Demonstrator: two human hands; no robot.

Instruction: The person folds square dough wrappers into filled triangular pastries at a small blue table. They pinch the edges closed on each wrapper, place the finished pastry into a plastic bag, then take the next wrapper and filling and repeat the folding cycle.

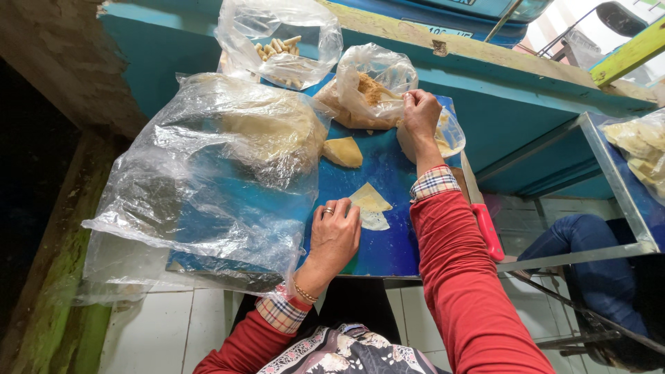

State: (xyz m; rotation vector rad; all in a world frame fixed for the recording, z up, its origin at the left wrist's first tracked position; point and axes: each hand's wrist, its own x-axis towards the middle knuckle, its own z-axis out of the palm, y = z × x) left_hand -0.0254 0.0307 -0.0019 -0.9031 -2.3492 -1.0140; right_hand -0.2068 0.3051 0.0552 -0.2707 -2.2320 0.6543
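My left hand [335,232] rests flat on the blue table [388,249], its fingertips touching a pale triangular pastry wrapper [370,205]. My right hand [420,113] reaches forward into a clear plastic bag of brownish shredded filling [366,88], fingers pinched at the filling. A folded yellow pastry piece [343,152] lies on the table between the hands. Both arms wear red sleeves with plaid cuffs.
A large crumpled clear plastic bag with pale sheets [222,166] covers the table's left side. Another bag holding small rolled pieces [280,43] sits at the back. A red-handled tool [489,231] lies at the table's right edge. Someone's blue-jeaned leg [589,263] is at the right.
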